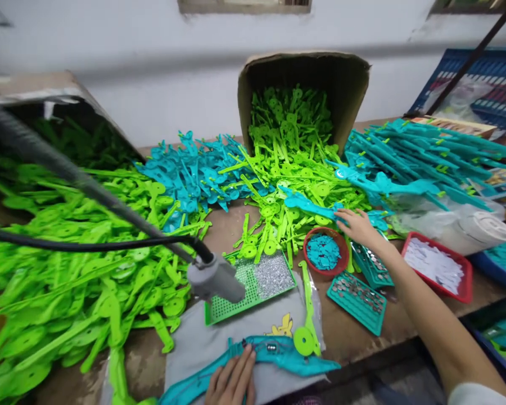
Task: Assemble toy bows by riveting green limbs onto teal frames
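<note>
A long teal plastic part lies on the grey cloth in front of me, with a small metal piece and thin wires showing in its hollow. My left hand rests on it, fingers stretched out flat and the thumb hidden. Out to the right, my right hand pinches the end of another teal plastic part, over the heap of green plastic parts. A single green part with a round disc end touches the teal one on the cloth.
A grey lamp-like head on an arm hangs over a green tray of small silvery pieces. Nearby are a red bowl of teal bits, teal trays of metal discs, and a red tray of white strips. A tipped carton spills green parts.
</note>
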{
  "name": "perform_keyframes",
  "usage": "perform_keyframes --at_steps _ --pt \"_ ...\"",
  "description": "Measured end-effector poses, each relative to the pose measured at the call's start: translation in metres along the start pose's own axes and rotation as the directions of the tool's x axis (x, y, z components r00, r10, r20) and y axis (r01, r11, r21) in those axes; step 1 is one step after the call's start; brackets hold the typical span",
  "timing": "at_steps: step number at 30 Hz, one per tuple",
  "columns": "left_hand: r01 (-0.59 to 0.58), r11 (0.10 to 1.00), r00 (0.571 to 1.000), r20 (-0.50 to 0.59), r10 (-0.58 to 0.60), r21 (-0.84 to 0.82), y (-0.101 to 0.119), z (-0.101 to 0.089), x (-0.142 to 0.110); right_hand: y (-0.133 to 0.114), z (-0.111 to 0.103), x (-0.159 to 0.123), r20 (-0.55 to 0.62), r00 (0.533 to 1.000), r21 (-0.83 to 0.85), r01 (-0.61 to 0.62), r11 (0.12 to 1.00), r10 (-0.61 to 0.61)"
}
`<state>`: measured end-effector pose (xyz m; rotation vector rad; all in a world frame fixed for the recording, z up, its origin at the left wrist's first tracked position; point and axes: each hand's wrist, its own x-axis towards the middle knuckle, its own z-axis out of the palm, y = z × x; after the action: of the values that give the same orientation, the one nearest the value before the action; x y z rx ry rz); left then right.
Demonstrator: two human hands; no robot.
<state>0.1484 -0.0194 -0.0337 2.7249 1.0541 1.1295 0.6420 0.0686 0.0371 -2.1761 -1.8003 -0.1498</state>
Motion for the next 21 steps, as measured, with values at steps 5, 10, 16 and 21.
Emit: perform_keyframes --at_steps 5,10,16,21 --pt "-0.008 1.000 0.999 0.048 0.007 0.018 0.002 -0.004 0.000 0.004 0.003 0.004 0.027 0.999 0.011 -0.033 0.999 0.033" --pt "-0.012 1.000 0.995 0.103 0.009 0.026 0.004 -0.007 -0.001 -0.009 0.000 0.015 0.084 0.996 -0.127 -0.021 0.992 0.032" --pt "-0.029 0.997 0.994 0.109 0.021 0.076 0.003 -0.007 -0.006 -0.009 0.002 0.013 0.094 0.996 -0.260 0.037 0.965 -0.013" --pt "-0.051 0.991 0.983 0.180 0.027 0.127 0.001 -0.006 -0.010 -0.019 -0.017 0.018 -0.128 0.991 -0.269 0.013 0.963 -0.049"
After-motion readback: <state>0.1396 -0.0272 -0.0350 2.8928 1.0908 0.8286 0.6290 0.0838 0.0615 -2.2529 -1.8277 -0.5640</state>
